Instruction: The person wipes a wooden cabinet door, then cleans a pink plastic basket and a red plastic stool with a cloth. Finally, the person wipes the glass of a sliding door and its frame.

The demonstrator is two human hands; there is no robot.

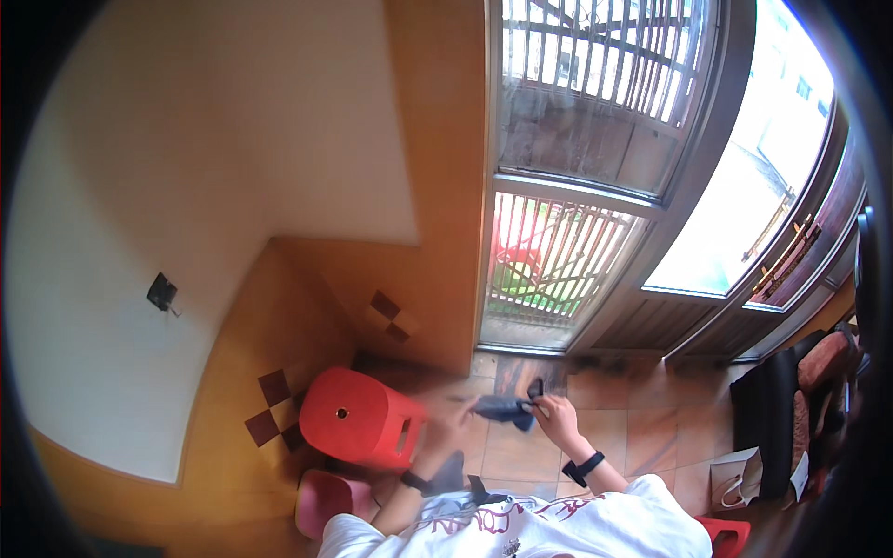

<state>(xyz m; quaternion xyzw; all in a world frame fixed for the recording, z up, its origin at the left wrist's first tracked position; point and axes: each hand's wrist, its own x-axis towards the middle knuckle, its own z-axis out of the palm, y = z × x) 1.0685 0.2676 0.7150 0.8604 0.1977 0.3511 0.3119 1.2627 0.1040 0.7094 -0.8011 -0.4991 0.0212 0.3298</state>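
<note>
A dark blue cloth item is stretched between my two hands, above the tiled floor. Its right end, with a small black part sticking up, is pinched in the fingers of my right hand. At its left end is my left hand, blurred, with fingertips against the cloth; how firmly they hold it is hard to see. Each wrist wears a black band. What kind of cloth item it is cannot be told.
A red plastic stool stands left of my left hand, with a pink plastic seat or bin below it. A white paper bag sits by a black sofa at right. Glazed doors with metal bars rise ahead.
</note>
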